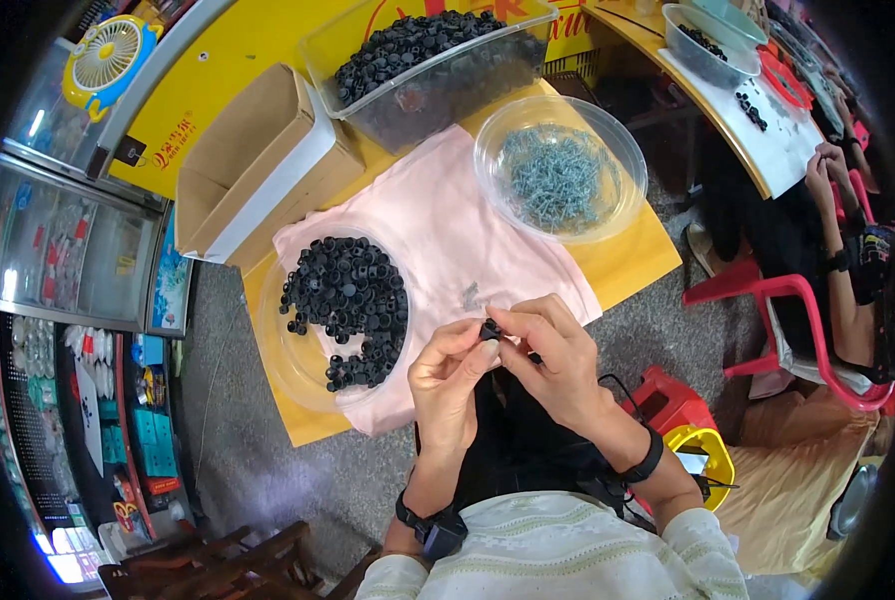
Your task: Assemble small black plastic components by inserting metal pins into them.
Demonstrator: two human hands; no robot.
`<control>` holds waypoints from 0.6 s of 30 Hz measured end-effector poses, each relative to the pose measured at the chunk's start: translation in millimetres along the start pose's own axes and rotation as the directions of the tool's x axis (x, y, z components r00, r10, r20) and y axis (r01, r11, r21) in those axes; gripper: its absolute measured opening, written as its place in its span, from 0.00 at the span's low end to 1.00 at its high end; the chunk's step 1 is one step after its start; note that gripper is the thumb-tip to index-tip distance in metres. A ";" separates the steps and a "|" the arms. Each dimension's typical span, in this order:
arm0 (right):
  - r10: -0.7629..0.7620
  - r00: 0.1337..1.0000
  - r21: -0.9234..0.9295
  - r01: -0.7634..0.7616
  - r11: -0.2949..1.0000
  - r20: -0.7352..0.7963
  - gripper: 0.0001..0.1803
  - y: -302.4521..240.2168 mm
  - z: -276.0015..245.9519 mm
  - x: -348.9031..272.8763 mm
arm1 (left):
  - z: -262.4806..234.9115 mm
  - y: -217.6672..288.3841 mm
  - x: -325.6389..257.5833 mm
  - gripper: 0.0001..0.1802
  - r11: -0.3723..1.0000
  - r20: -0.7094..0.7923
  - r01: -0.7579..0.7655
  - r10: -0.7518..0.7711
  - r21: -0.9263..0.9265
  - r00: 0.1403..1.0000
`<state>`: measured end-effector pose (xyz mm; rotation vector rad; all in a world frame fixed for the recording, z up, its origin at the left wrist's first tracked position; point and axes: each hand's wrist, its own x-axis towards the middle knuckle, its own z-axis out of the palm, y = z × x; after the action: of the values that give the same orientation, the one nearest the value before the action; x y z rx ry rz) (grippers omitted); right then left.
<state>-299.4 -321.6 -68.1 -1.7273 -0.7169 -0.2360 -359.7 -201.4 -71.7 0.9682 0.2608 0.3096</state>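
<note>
Above the near edge of the cloth, my left hand [448, 378] and my right hand [553, 358] meet fingertip to fingertip. Pinched between them is a small black plastic cap [489, 330]. Another bit of black shows under my right fingers, too hidden to name. To the left of my hands, a round clear tub [280, 372] holds many loose black caps [340, 290]. A clear round bowl [623, 215] of silvery screws [558, 180] stands at the right back. A few screws [471, 296] lie on the pink cloth [438, 240] just beyond my fingers.
A large clear bin [418, 105] heaped with black parts stands at the back, beside an open cardboard box [258, 170]. At right are another table [738, 110], a seated person and a red plastic chair [798, 290]. Glass cabinets [68, 240] line the left.
</note>
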 end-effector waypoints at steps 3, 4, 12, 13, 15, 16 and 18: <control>-0.013 1.000 -0.016 0.013 1.000 -0.014 0.22 -0.7 0.9 0.5 | -1.4 -3.6 -0.3 0.09 0.997 -0.040 0.064 -0.066 -0.050 0.997; -0.017 1.000 -0.032 0.017 0.999 -0.010 0.22 -0.5 0.7 0.7 | -1.2 -6.0 -0.1 0.09 0.997 -0.049 0.049 -0.052 -0.057 0.997; -0.035 0.997 -0.158 0.024 0.987 -0.069 0.19 3.0 0.9 -8.1 | 5.2 -15.1 3.3 0.08 0.996 -0.029 0.062 -0.063 -0.057 0.998; 0.033 0.996 -0.088 -0.041 0.995 -0.085 0.19 3.7 1.0 -9.0 | 5.3 -16.5 2.9 0.09 0.997 -0.024 0.056 -0.057 -0.051 0.998; 0.102 0.990 -0.024 -0.105 0.994 -0.097 0.19 3.6 -0.8 -7.1 | 8.6 -16.3 3.8 0.10 0.997 -0.015 0.052 -0.053 -0.051 0.998; 0.117 0.988 0.022 -0.116 0.993 -0.104 0.20 2.6 -1.8 -3.8 | 12.7 -12.4 4.8 0.12 1.000 -0.008 0.012 -0.012 -0.006 1.000; 0.132 0.985 0.066 -0.126 0.990 -0.108 0.22 0.6 -3.8 -0.7 | 19.4 -4.2 5.1 0.14 0.999 -0.001 -0.029 0.029 0.036 1.000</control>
<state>-298.8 -325.4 -67.8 -1.6826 -0.5231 -0.2180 -347.5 -216.6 -65.2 1.0081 0.2551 0.3330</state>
